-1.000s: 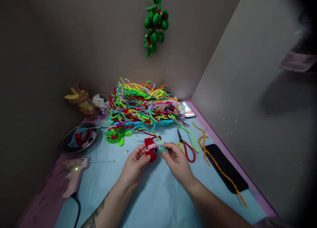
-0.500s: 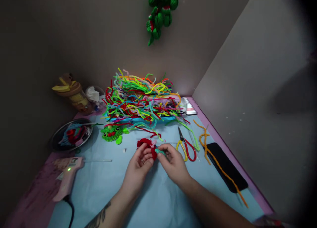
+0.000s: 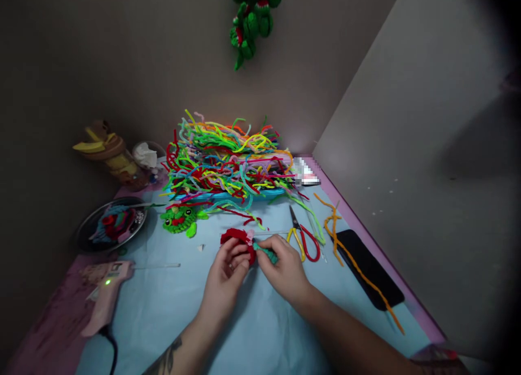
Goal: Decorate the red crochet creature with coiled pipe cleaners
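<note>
A red knitted-looking yarn piece [image 3: 233,234] is curled around the fingers of my left hand [image 3: 228,269], which is closed on it. A small pink tuft [image 3: 249,235] shows at its upper right edge. My right hand [image 3: 284,262] pinches a small teal yarn piece [image 3: 269,254] between thumb and fingers, its left tip at the red piece's right side. Whether the two are joined I cannot tell. Just right of my right hand lie scissors [image 3: 302,238] with one yellow and one red handle, blades partly apart.
Behind my hands, a blue tray [image 3: 266,194] is heaped with coloured yarn strands [image 3: 228,163]. At left are a pink glue gun [image 3: 109,293], a dark round dish [image 3: 83,239] and a green yarn figure [image 3: 179,221]. A black phone-like slab [image 3: 372,274] lies right under orange yarn [image 3: 363,277].
The whole view has shifted slightly, so things sit a little further left. More of the teal piece shows below my right fingers. Both hands keep their holds.
</note>
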Demonstrator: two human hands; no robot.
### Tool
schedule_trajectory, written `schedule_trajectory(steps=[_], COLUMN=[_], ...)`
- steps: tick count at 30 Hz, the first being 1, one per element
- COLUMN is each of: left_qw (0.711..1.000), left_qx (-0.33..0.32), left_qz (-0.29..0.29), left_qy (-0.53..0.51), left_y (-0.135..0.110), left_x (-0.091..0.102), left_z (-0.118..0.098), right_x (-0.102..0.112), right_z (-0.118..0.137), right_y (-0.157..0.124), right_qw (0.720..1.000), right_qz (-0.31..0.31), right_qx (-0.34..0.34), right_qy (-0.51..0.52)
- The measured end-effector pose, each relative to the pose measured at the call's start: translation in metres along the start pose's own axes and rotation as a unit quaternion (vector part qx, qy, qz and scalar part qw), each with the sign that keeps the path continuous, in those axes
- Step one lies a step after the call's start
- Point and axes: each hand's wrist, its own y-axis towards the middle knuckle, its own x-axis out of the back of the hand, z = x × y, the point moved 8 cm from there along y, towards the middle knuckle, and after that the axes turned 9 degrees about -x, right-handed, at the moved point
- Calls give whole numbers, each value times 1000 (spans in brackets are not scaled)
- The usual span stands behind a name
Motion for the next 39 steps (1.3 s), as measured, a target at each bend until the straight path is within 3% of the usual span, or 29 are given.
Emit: schedule_trajectory(steps=[9,17,25,29,35,39], left_qw=[999,999,998,998,999,999], left_qx=[39,32,36,44,41,27], left_qz=[-20,-21,-12,-20,-5,-1], left_qy=[-28,-25,-39,-46,-2,40], left_y=[-2,-1,-3,-2,0,0], left_x=[-1,-4,-5,-4,-1,3], left_z=[5,5,3,5,8,7], right_x=[-4,-6,-3,-8,-25,-32], right_z=[5,-10,-3,-18,-36,-38], right_y=[-3,0,4,3,-2,-5], right_qw=[999,995,998,988,930,911], right_qz=[22,46,45,70,143,158], right_qx=[37,-72,-20,-99,-237,-256], right_qy=[-20,54,38,94,242,283])
